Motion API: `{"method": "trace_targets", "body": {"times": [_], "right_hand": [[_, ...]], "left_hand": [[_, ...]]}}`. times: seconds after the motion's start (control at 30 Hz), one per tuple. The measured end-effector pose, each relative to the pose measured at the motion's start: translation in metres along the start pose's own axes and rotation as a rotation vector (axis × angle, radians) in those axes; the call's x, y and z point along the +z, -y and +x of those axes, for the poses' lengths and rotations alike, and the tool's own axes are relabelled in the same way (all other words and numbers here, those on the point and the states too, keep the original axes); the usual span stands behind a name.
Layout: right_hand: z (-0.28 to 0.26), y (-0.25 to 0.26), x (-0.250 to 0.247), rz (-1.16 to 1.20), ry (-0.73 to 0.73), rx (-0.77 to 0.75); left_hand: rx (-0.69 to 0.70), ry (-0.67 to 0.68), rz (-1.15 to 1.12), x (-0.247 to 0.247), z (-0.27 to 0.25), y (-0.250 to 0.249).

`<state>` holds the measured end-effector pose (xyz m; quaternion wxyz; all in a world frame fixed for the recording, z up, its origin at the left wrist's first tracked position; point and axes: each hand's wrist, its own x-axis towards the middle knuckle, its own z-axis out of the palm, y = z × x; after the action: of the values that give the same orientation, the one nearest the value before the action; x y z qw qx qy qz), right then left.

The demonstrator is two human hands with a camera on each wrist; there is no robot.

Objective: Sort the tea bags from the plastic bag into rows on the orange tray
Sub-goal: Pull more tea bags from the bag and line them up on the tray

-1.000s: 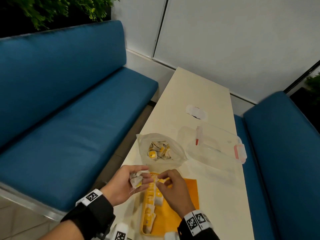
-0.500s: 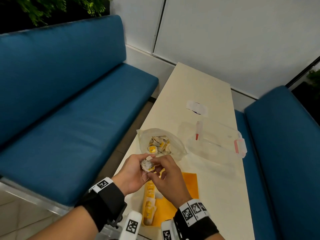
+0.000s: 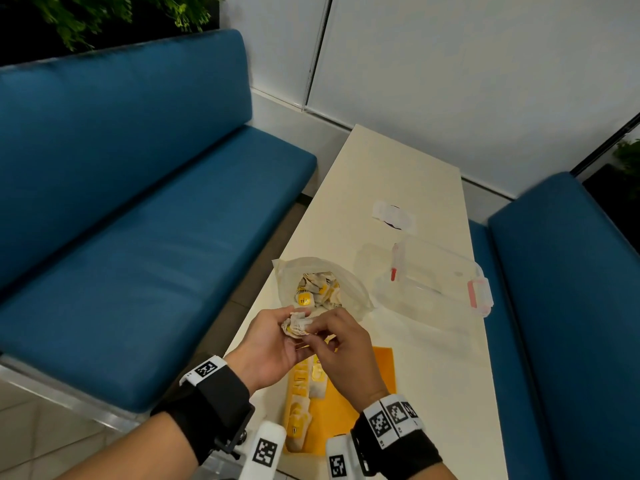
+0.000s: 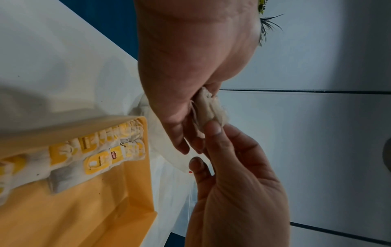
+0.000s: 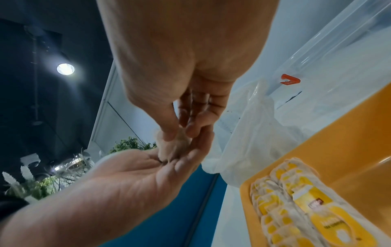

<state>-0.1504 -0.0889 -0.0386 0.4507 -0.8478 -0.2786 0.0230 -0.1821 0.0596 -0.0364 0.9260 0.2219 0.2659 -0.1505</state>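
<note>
My right hand (image 3: 341,355) has come across from the orange tray (image 3: 375,370) and now pinches the tea bag clump (image 3: 295,324) that my left hand (image 3: 266,344) cups in curled fingers. Beneath them lie the rows of tea bags (image 3: 304,403). At 12 o'clock, the plastic bag (image 3: 349,289) sits unchanged.

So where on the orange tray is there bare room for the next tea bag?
The orange tray is bare on its right side, between the tea bag rows and its right rim. Its left edge is crowded. Both hands hover over its far end.
</note>
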Motion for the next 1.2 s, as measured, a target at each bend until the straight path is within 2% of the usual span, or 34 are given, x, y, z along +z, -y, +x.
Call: {"method": "trace_targets", "body": {"times": [0.2,0.3,0.47,0.8,1.1,1.2], "right_hand": [[0.008,0.005,-0.014,0.1,0.041,0.138],[0.013,0.006,-0.017,0.154,0.03,0.272],[0.018,0.008,-0.022,0.203,0.011,0.379],[0.022,0.014,-0.035,0.319,0.105,0.428],[0.026,0.012,-0.046,0.35,0.027,0.48],[0.03,0.002,-0.053,0.154,0.03,0.491]], "left_hand": [[0.012,-0.022,0.029,-0.008,0.004,-0.004],[0.02,0.011,0.092,-0.008,0.004,-0.005],[0.055,0.052,0.208,-0.01,0.0,-0.005],[0.067,0.047,0.266,-0.013,0.003,-0.008],[-0.003,0.055,0.28,-0.025,0.009,-0.008],[0.005,0.021,0.3,-0.03,0.011,-0.01]]}}
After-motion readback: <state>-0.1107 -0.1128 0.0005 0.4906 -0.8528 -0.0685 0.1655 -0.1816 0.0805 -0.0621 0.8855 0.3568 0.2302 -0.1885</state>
